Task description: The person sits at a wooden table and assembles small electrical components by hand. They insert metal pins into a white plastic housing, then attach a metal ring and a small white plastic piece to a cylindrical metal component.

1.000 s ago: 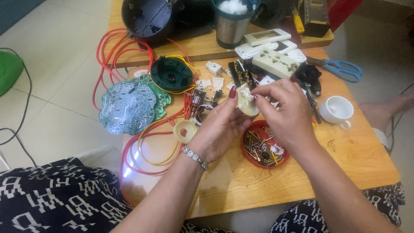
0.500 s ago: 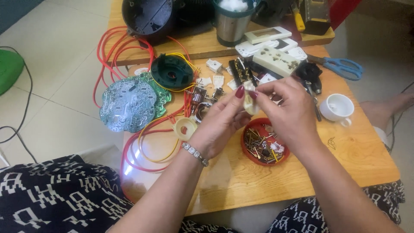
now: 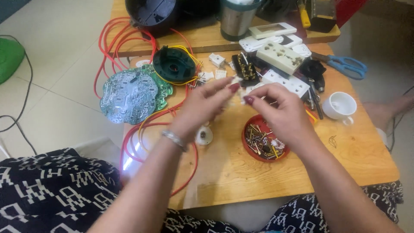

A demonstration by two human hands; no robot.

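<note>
Pinching a small white part, left hand; right hand too.

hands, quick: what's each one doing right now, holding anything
Left hand: fingers pinched on a small white part.
Right hand: fingers pinched on the same part, above the red dish.

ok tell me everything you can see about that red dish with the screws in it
The red dish is a small, shallow, round tray, seemingly plastic, lying flat on the wooden table just below the right hand, which hides its upper right part without clearly touching it. It holds a loose heap of small screws and metal bits, brass and silver in colour, with something pale among them. A white cup stands to its right, apart from it.
</note>
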